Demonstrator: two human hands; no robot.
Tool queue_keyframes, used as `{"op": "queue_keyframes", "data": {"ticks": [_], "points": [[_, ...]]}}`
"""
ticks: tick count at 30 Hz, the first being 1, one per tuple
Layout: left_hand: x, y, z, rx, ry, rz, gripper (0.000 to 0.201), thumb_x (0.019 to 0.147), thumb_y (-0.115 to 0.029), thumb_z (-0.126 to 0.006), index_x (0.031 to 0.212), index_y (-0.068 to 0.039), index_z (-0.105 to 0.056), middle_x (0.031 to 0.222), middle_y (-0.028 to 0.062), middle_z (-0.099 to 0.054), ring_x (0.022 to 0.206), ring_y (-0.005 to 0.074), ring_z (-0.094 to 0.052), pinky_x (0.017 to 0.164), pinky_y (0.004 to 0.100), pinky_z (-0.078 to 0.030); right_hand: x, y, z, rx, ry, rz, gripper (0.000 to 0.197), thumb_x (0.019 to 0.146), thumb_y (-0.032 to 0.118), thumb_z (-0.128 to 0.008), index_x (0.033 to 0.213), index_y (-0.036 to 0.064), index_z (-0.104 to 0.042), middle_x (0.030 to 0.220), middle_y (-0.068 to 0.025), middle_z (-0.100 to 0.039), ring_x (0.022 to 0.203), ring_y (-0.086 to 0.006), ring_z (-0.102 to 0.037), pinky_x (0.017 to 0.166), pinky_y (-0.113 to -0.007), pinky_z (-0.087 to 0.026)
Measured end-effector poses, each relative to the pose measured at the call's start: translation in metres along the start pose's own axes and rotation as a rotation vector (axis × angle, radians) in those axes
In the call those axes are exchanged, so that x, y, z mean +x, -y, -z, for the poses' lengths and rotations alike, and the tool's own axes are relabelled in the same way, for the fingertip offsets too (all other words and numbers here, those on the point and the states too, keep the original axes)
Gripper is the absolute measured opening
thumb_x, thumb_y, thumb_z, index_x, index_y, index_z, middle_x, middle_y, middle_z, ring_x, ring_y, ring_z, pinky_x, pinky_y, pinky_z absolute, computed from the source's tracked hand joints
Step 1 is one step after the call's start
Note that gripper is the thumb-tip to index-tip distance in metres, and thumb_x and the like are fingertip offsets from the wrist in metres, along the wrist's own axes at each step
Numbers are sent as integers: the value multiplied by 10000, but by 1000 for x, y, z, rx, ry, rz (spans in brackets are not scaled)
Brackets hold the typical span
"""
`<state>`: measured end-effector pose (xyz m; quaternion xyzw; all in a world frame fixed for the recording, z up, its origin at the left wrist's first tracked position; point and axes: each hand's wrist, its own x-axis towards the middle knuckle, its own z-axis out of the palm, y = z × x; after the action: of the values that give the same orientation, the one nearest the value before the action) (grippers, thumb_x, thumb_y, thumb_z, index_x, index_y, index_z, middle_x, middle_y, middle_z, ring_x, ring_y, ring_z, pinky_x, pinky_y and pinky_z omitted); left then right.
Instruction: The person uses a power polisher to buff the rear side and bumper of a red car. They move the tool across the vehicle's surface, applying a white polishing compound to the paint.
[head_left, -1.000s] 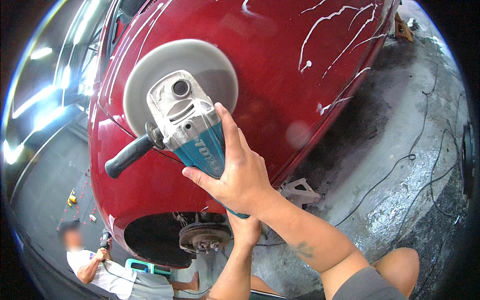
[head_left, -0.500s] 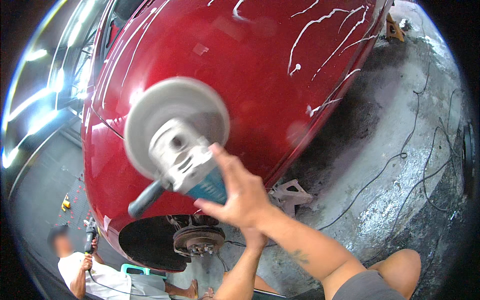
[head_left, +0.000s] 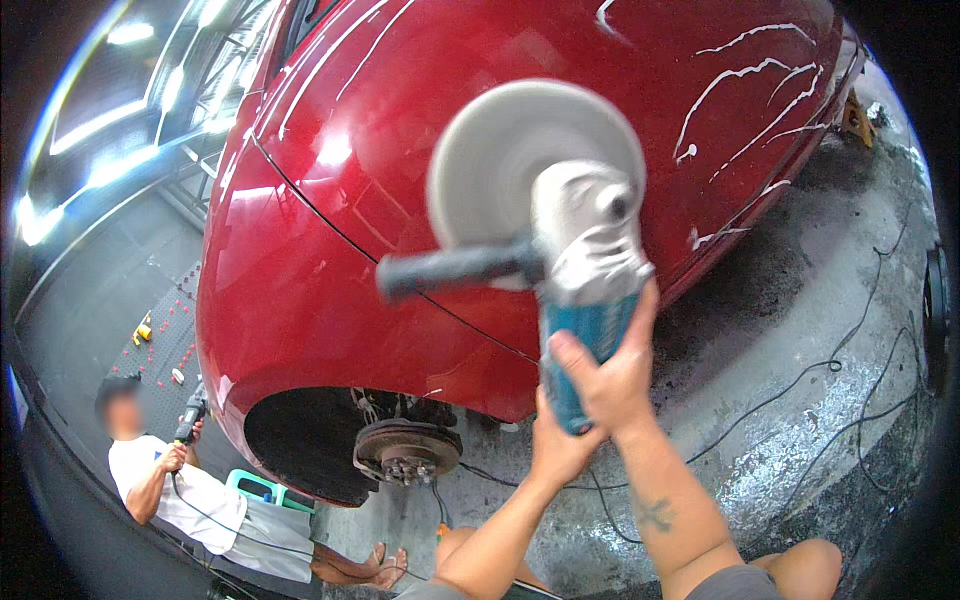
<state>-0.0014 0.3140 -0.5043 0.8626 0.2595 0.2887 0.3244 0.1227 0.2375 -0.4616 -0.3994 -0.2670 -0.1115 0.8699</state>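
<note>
A car polisher [head_left: 578, 265] with a silver head and teal body is in both my hands, in front of a red car panel [head_left: 330, 380]. My right hand [head_left: 618, 385] closes round the teal body, thumb across its top. At the rear end, my left hand [head_left: 560, 450] is wrapped round the grip, partly hidden by the polisher and my right wrist. The round white pad [head_left: 480, 160] looks smeared, as if spinning; whether it touches the paint I cannot tell. A black side handle [head_left: 450, 270] sticks out leftward, with no hand on it.
White streaks [head_left: 745, 75] run over the car's paint. Below, a bare brake disc [head_left: 405, 450] shows in the wheel arch. Black cable [head_left: 770, 405] trails over the wet floor at right. At lower left another person [head_left: 190, 490] holds a polisher against the car, beside a green stool [head_left: 262, 490].
The polisher has shifted rightward in view and turned, so its side handle now points almost straight left. My left hand has come into clearer view at its rear end.
</note>
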Motion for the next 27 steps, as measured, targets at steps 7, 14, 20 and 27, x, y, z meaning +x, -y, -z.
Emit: {"op": "queue_keyframes", "data": {"ticks": [7,14,20,27], "points": [[-46,94,77,-216,-113,76,619,1024,-218,-751,1543,10,-503,1488,143,-605,1367,259,-586,1131,405,-484,-38,55,-92,-23,409,-2,1303,760,416,-981,1732,122,-163,1564,-296,-510,1372,-491,-610,1114,-535,-548],[-24,99,85,-255,-172,62,616,1095,-264,-671,1608,-24,-429,1569,137,-551,1411,230,-538,1151,408,-474,3,97,-132,-245,600,150,1231,804,489,-914,1750,216,-175,1400,-211,-574,1223,-462,-670,938,-561,-621],[24,-18,21,-306,28,-86,797,904,-289,-866,1523,-5,-452,1354,101,-671,1162,220,-649,1011,393,-537,56,70,-57,-229,224,187,1252,806,473,-932,1745,166,-164,1466,-291,-559,1276,-504,-647,1020,-569,-580],[59,-123,3,-295,101,-48,837,856,-349,-932,1437,-8,-436,1269,146,-676,1127,212,-659,1004,392,-538,131,78,-17,6,76,132,1007,893,363,-926,1635,51,-322,1264,-165,-710,1092,-233,-725,968,-372,-595]]}}
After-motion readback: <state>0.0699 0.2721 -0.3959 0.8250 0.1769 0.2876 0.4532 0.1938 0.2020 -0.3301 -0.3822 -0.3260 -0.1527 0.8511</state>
